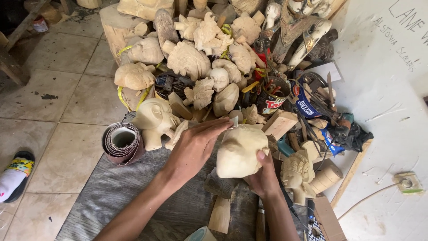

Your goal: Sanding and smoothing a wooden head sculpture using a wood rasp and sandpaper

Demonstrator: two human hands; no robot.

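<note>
My right hand (264,177) cups a pale, unfinished wood carving (240,151) from below, thumb up on its near face, grip closed round the piece, which is tilted over the dark grey cloth-covered surface (147,196). My left hand (192,149) lies flat along the carving's upper left edge, fingers straight and together, pressing a small scrap of sandpaper (234,121) under the fingertips; that grip is flat, not curled round anything. Just left of the left hand stands a carved wooden head (154,120), w/ a roll of sandpaper (122,142) lying on its side beyond it. Right of the right hand sits a finer carved head w/ a detailed headdress (296,172). Beyond both hands, a heap of rough carvings (196,58) is piled up, w/ two tins of tools (285,96) at its right edge. Below the carving a small wooden wedge (220,215) lies on the cloth. Far left, a foot in a sandal (15,174) rests on the tiled floor (53,102).
</note>
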